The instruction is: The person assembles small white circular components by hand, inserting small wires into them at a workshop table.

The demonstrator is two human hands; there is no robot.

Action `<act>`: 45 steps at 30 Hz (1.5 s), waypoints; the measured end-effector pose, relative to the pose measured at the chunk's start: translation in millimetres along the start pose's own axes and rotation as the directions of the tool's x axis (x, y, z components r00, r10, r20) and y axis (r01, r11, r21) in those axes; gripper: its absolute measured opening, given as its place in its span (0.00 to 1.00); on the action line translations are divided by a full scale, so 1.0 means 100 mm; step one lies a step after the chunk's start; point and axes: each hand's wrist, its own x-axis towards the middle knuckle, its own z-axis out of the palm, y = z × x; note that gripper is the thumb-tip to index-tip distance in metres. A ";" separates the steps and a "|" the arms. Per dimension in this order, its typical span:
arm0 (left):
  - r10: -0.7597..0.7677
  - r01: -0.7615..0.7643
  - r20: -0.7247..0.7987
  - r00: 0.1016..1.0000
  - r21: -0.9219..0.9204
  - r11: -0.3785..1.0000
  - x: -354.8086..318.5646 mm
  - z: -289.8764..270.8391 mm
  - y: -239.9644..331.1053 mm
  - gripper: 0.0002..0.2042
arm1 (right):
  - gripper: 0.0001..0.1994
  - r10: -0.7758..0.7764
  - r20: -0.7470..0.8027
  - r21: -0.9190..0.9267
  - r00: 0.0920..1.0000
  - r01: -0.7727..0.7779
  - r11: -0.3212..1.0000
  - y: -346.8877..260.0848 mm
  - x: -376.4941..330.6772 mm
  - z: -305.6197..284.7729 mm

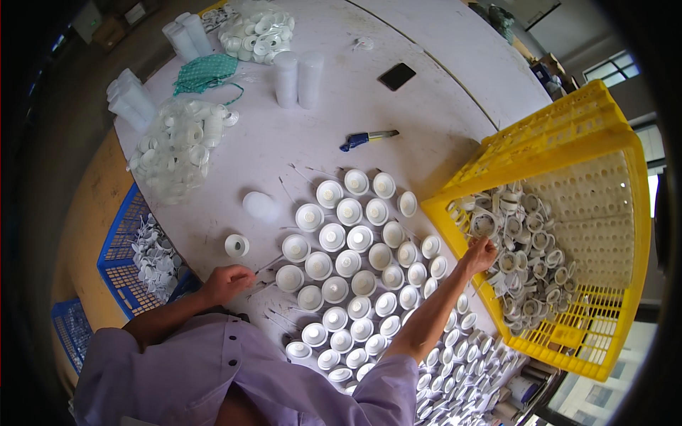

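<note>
My right hand [480,255] reaches to the mouth of a tipped yellow plastic crate [604,121]. Its fingers are closed at the lower edge of a white ring-shaped housing [484,224], with a heap of similar white rings [529,263] behind it. My left hand [229,284] is low over the table's near left part, fingers curled together beside thin wire leads [268,264]; what they pinch, if anything, is too small to make out. Between my hands stand rows of round white lamp-like fittings [348,263]. One white cup-shaped part [236,246] sits apart, beyond my left hand.
A translucent white cup [261,206], a blue utility knife [368,140] and a dark phone [396,76] lie farther out. Bags of white rings [177,149], a green cloth mask [206,73] and stacked white cylinders [298,79] stand far left. A blue crate [117,248] is beside the table.
</note>
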 end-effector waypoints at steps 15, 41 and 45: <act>0.601 -0.637 0.215 0.769 0.178 0.751 -0.08 0.34 1.31 0.19 | 0.07 -0.228 0.790 0.339 0.570 -0.096 0.936 -1.63 -3.06 -1.14; 0.729 -0.711 0.190 0.658 0.477 0.517 -0.51 0.00 0.65 0.10 | 0.09 -0.613 0.593 0.193 0.521 0.648 0.737 -2.00 -4.21 -1.30; 0.775 -0.765 0.204 0.598 0.432 0.477 -0.47 0.03 0.60 0.10 | 0.10 -0.640 0.561 0.206 0.525 0.660 0.722 -1.98 -4.22 -1.35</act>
